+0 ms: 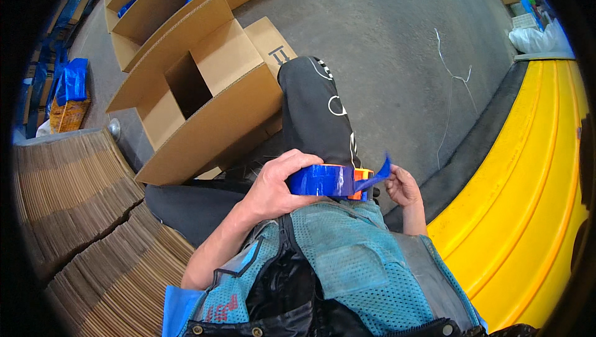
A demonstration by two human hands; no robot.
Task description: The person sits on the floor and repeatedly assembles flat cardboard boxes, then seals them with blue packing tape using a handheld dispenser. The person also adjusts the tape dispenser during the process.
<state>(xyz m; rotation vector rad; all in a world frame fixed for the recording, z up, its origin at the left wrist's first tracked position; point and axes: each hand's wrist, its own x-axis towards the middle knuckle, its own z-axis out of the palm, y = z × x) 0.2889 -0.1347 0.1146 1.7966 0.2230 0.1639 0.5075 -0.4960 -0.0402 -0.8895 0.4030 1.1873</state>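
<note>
My left hand (278, 183) grips a wide roll of blue packing tape (323, 180) at my lap. The roll sits in a tape dispenser (361, 183) with orange parts, which points to the right. A free strip of blue tape (376, 176) runs up from the dispenser. Its end reaches the fingers of my right hand (403, 185), which pinch it at the edge. Just beyond my knees stands a cardboard box (219, 118) with its flaps spread and a dark opening in the middle.
Stacks of flattened cardboard (79, 164) lie at the left. More boxes (153, 6) stand farther off. A ribbed yellow plastic object (517, 188) curves along the right side. Loose white strapping (450, 76) lies on the concrete floor (372, 25). A blue bag (72, 78) rests on an orange basket (70, 112).
</note>
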